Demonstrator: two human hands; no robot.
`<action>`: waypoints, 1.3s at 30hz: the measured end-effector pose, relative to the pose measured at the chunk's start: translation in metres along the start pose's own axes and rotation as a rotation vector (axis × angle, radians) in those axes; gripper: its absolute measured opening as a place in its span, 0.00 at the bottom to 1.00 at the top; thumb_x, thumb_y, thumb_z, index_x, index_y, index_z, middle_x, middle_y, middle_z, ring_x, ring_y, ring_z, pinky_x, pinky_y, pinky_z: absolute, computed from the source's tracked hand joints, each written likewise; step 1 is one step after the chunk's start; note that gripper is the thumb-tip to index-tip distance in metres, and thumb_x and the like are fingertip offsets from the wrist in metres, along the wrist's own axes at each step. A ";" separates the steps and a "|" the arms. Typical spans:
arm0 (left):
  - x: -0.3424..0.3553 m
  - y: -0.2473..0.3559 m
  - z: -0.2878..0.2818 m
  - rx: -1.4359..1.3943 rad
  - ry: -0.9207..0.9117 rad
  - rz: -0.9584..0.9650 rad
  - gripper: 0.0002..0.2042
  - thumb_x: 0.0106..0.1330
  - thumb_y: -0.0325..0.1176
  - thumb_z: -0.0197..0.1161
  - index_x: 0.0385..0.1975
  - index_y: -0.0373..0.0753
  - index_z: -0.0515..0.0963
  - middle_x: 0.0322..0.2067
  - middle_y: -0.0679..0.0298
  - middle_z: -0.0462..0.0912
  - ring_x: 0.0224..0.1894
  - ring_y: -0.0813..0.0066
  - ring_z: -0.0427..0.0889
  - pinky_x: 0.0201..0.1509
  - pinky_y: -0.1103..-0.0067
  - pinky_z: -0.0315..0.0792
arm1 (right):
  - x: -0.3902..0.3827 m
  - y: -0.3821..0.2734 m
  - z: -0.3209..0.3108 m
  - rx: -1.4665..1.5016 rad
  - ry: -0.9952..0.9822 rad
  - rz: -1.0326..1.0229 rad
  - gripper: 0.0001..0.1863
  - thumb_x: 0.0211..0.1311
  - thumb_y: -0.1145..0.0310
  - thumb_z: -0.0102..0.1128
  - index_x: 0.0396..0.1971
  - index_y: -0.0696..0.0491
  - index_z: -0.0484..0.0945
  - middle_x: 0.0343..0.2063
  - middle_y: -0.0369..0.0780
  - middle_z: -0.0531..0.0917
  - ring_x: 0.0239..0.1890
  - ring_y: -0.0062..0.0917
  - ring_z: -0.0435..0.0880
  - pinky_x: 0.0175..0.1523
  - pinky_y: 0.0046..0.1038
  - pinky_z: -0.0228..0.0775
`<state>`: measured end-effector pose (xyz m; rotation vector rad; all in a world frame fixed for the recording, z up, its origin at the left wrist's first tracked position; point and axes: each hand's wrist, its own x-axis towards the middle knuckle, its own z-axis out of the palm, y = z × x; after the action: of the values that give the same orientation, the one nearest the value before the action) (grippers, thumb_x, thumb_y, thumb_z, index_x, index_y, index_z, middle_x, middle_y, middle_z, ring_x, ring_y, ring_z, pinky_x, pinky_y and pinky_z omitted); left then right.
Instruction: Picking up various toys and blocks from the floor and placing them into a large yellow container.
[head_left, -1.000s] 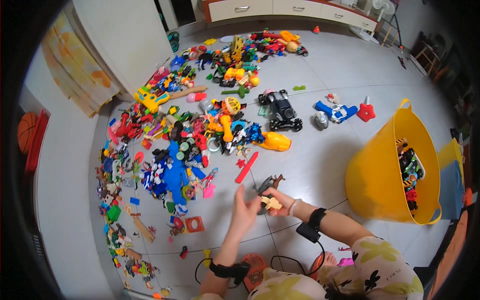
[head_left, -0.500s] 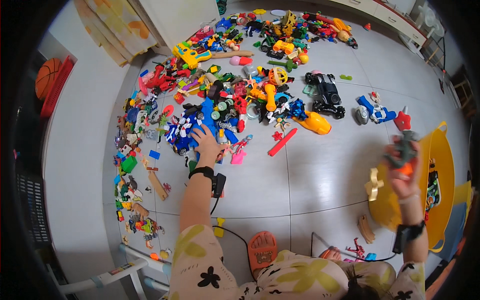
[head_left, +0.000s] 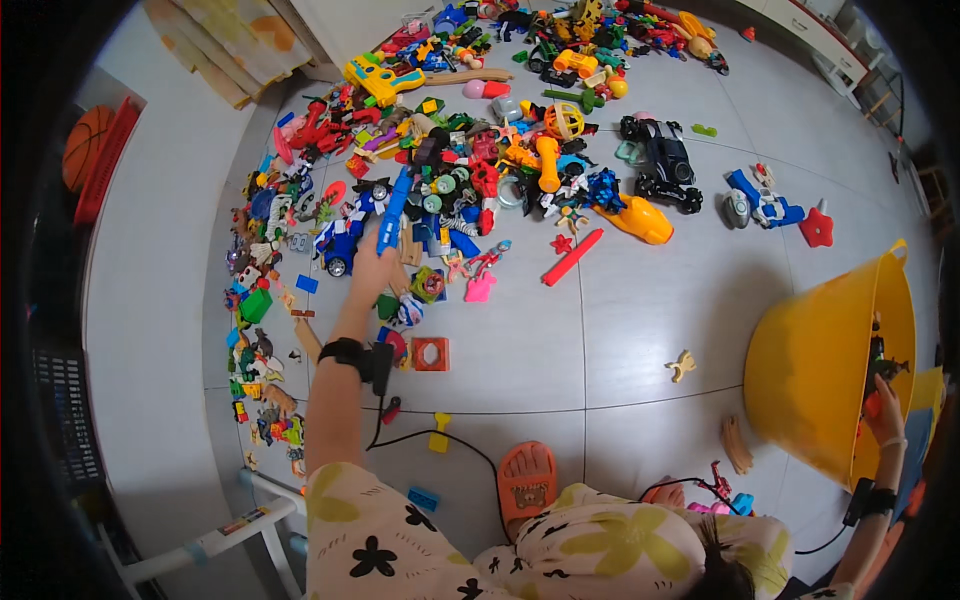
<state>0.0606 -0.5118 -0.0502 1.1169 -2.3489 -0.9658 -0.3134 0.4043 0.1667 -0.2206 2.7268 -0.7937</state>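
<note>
My left hand (head_left: pixel 372 268) is closed round a long blue toy piece (head_left: pixel 394 215), held up on end over the toy pile. Beside that hand lies a blue and white toy car (head_left: pixel 343 240). At the right, my right hand (head_left: pixel 886 415) reaches into the mouth of the big yellow tub (head_left: pixel 825 350). Its fingers are round a small orange toy (head_left: pixel 872 405), partly hidden. A dark toy figure (head_left: pixel 886 366) is just above these fingers; whether they touch it I cannot tell. A yellowish toy figure (head_left: pixel 681 366) lies on the tiles left of the tub.
Mixed toys spread over the floor ahead and along the left wall. A black toy car (head_left: pixel 668 160) and a red star toy (head_left: pixel 817 228) lie at right. An orange block (head_left: pixel 431 354) is near my left forearm. A cable (head_left: pixel 450 434) crosses by my slippered foot (head_left: pixel 527 485).
My left hand, earlier spread over the pile, has lifted the blue piece. My right hand has moved from beside the tub into its mouth. The yellowish figure is now farther left.
</note>
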 end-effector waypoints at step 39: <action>-0.027 -0.068 0.047 0.567 -0.088 0.168 0.45 0.55 0.54 0.64 0.68 0.39 0.50 0.69 0.47 0.45 0.69 0.49 0.51 0.67 0.64 0.55 | -0.084 -0.085 -0.014 -0.171 0.671 0.114 0.13 0.60 0.67 0.59 0.40 0.57 0.72 0.31 0.44 0.80 0.35 0.31 0.79 0.41 0.28 0.69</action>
<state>0.0865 -0.5019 -0.1322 1.0484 -2.8273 -0.2930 -0.2326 0.3595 0.2439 0.2082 3.3974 -0.6924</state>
